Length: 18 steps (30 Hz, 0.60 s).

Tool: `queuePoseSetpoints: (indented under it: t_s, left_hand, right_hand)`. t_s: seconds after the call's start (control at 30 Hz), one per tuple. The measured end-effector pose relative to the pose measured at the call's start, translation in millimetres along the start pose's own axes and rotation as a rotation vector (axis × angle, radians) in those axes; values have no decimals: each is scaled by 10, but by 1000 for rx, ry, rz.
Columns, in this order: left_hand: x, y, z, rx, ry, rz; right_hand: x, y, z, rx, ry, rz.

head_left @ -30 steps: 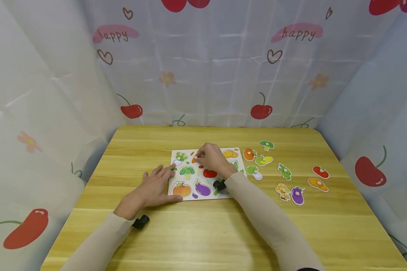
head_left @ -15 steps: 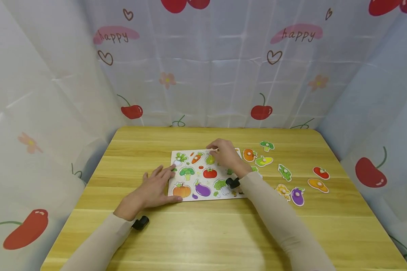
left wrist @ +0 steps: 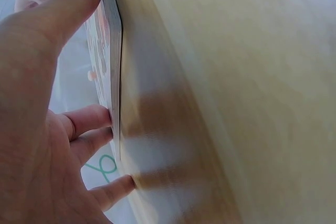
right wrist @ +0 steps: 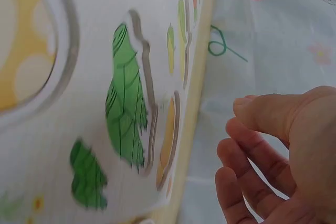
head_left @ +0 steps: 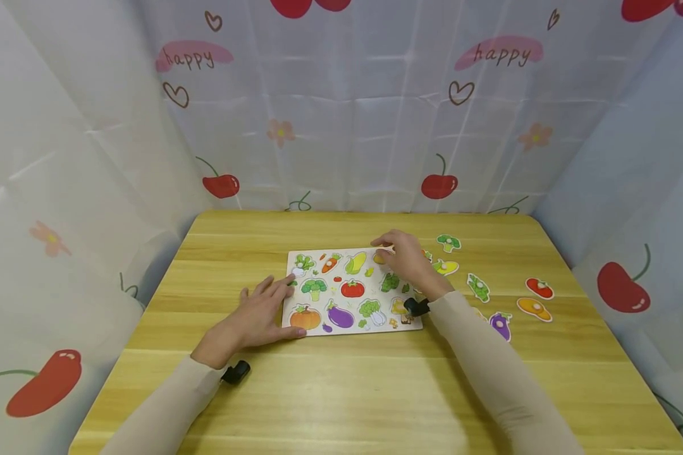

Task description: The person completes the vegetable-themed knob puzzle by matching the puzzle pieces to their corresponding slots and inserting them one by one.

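Note:
A white puzzle board (head_left: 324, 330) printed with vegetables lies on the table. My left hand (head_left: 253, 317) rests at its left side, fingers spread, the thumb on the front edge; the left wrist view shows fingertips along the board's side. A carrot piece (head_left: 329, 264) with a small knob sits in its carrot-shaped recess. Over the board's back right corner hovers my right hand (head_left: 406, 258), fingers loosely bent with nothing between them in the right wrist view. Below that hand is the potato recess (right wrist: 168, 140), partly hidden in the head view.
Right of the board lie several loose knobbed pieces, among them broccoli (head_left: 448, 242), corn (head_left: 446, 267), peas (head_left: 478, 287), tomato (head_left: 539, 289), potato (head_left: 534, 309) and eggplant (head_left: 499, 326). My right arm partly covers some. A printed curtain (head_left: 341, 126) surrounds the wooden table (head_left: 341, 392).
My right hand has let go of the carrot piece, now in its recess, and moved right across the board toward the loose pieces. The left hand stays put.

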<state>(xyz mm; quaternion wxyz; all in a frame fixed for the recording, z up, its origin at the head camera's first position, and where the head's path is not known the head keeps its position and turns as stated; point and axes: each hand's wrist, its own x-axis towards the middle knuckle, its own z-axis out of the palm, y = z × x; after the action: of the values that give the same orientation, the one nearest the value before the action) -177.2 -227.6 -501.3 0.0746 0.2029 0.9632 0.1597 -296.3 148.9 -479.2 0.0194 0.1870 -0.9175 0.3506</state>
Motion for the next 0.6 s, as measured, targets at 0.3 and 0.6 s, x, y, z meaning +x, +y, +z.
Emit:
queuePoseSetpoints:
  t_s: [0.3,0.6]
  left_hand:
    - [-2,-4,12,-8,-8,-5]
    - [6,-22,19,1,-15,-3]
  right_hand:
    - [-206,262,-265,-69,27,-3]
    - [-431,575,-572,-87,37,11]
